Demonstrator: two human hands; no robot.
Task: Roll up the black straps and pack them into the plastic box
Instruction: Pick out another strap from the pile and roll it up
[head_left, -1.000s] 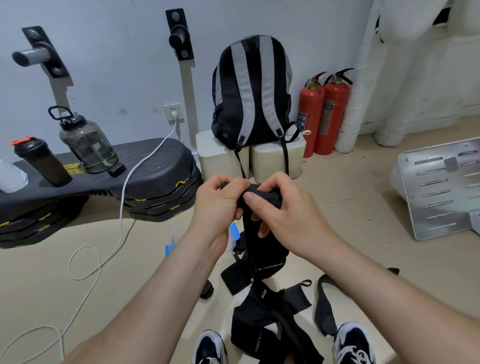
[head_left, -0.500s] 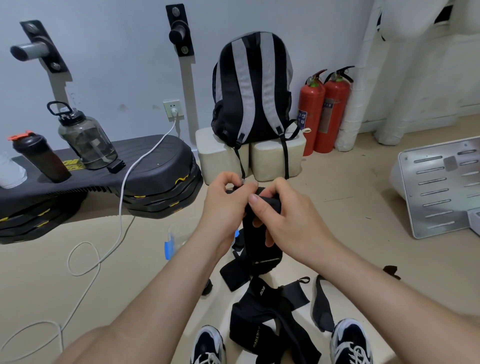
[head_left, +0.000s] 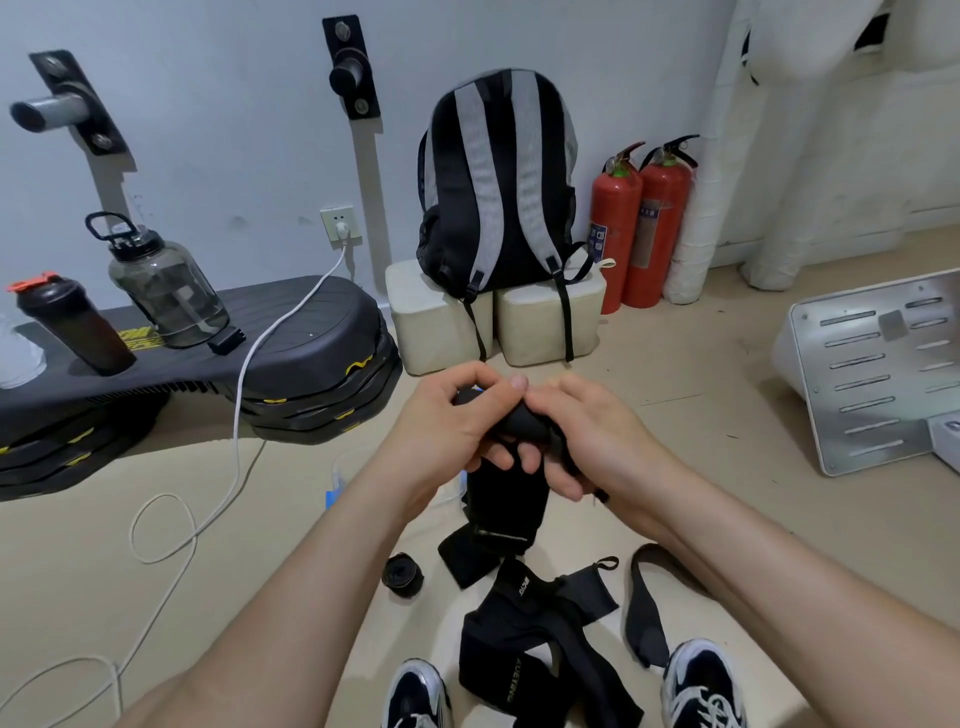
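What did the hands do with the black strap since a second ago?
The left hand and right hand kept hold of the black strap and rolled it further: its roll is fatter, the hanging tail shorter. The loose straps, the finished roll and the backpack stayed put.

Bare floor (head_left: 701, 415) is seen between the metal panel (head_left: 872, 374) and the loose straps (head_left: 530, 639) heaped by the shoes (head_left: 415, 696). Below the left hand (head_left: 441, 415) and right hand (head_left: 587, 431), the way down is taken by the black strap (head_left: 506, 504) gripped in both. The plastic box (head_left: 335, 491) is largely hidden behind the left forearm (head_left: 311, 571), with a rolled strap (head_left: 402, 574) near it. The floor's left side is crossed by a white cable (head_left: 239, 395) and bounded by stacked black platforms (head_left: 311, 364)
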